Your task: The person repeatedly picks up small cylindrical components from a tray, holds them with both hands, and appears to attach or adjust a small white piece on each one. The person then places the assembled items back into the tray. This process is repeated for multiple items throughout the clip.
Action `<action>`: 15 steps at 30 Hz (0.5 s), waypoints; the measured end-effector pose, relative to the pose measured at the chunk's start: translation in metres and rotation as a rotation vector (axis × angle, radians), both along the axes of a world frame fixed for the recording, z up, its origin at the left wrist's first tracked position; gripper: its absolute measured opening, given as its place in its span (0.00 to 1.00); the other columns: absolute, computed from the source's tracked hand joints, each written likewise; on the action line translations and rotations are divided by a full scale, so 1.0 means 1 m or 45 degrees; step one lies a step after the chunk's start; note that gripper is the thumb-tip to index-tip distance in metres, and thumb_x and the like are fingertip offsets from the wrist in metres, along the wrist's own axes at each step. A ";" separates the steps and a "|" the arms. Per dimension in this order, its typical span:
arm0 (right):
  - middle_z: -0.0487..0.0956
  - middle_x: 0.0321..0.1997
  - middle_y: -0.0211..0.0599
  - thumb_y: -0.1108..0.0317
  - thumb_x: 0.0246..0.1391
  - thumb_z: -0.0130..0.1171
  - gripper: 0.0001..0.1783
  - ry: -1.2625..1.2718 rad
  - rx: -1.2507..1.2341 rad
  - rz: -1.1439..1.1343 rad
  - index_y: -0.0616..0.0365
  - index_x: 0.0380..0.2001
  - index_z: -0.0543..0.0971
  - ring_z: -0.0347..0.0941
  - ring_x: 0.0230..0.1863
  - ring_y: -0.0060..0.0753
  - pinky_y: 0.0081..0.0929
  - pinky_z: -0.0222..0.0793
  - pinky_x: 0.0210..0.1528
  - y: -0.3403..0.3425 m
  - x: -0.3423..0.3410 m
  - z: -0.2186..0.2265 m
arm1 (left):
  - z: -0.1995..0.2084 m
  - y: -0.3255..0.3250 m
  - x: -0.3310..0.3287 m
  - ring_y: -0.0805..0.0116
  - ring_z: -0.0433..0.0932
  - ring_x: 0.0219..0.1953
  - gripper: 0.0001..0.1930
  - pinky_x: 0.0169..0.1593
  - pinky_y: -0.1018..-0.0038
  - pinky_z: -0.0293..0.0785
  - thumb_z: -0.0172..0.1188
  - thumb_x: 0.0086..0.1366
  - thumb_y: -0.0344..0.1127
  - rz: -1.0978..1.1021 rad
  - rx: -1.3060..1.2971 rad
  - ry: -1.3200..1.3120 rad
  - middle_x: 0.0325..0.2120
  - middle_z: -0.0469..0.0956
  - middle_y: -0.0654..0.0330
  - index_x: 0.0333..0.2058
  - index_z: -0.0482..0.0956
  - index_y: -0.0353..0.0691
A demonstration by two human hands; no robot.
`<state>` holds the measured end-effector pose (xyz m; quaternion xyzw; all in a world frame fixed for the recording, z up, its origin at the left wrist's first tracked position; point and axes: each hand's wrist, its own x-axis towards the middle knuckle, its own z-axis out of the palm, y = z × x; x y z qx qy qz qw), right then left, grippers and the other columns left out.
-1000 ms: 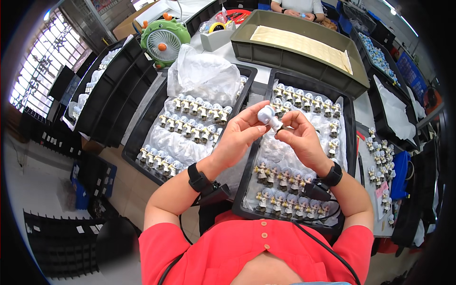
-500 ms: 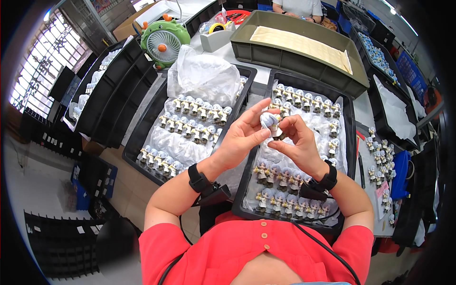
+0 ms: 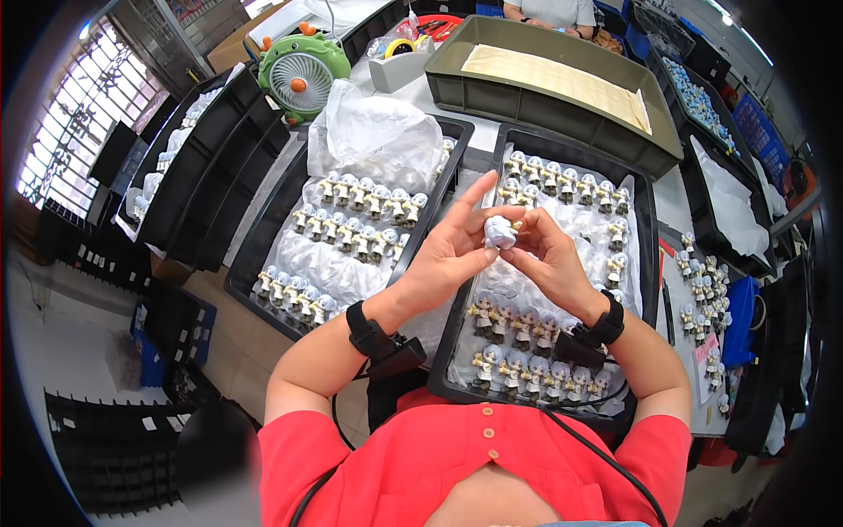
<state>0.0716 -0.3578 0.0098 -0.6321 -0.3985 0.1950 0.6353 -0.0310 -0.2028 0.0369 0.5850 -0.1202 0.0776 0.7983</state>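
Note:
A small figurine [image 3: 500,233] with pale blue-grey hair is held up between both hands, above the right-hand black tray [image 3: 651,263]. My left hand [image 3: 448,250] pinches it between thumb and fingers, the index finger stretched upward. My right hand [image 3: 551,255] grips its other side with thumb and fingertips. The top of the hair faces up, and the fingers hide much of the body. Below the hands, rows of similar figurines [image 3: 522,329] stand on white sheeting in the tray.
Another black tray [image 3: 255,303] of figurines on white sheeting lies to the left. Behind stand a green fan [image 3: 300,81] and a large olive bin [image 3: 544,97]. Loose figurines [image 3: 702,290] cluster at the right beside a blue container [image 3: 743,321]. Across the table, a person [image 3: 555,13] sits.
The figurine has been turned in my fingers, so its hair top now shows instead of its side and body. My right fingers have closed in nearer to my left hand.

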 end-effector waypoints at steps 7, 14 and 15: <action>0.77 0.37 0.35 0.77 0.47 0.63 0.14 -0.082 -0.025 0.030 0.61 0.34 0.69 0.76 0.42 0.26 0.23 0.72 0.46 -0.001 0.004 0.003 | -0.002 0.004 0.002 0.68 0.68 0.54 0.41 0.57 0.72 0.63 0.48 0.56 0.18 -0.015 -0.123 0.054 0.54 0.66 0.48 0.66 0.41 0.45; 0.77 0.36 0.34 0.75 0.48 0.62 0.13 -0.053 -0.029 0.042 0.61 0.35 0.69 0.76 0.40 0.23 0.22 0.73 0.43 -0.002 0.005 0.000 | -0.005 0.004 0.004 0.67 0.69 0.53 0.39 0.57 0.71 0.63 0.47 0.55 0.18 0.015 -0.224 0.107 0.54 0.67 0.47 0.65 0.45 0.44; 0.78 0.36 0.33 0.75 0.49 0.62 0.13 0.016 -0.039 0.058 0.61 0.35 0.69 0.75 0.39 0.21 0.20 0.73 0.42 -0.002 0.004 0.001 | -0.006 0.006 0.004 0.67 0.69 0.53 0.38 0.56 0.71 0.64 0.48 0.56 0.18 0.026 -0.265 0.131 0.54 0.67 0.48 0.65 0.46 0.43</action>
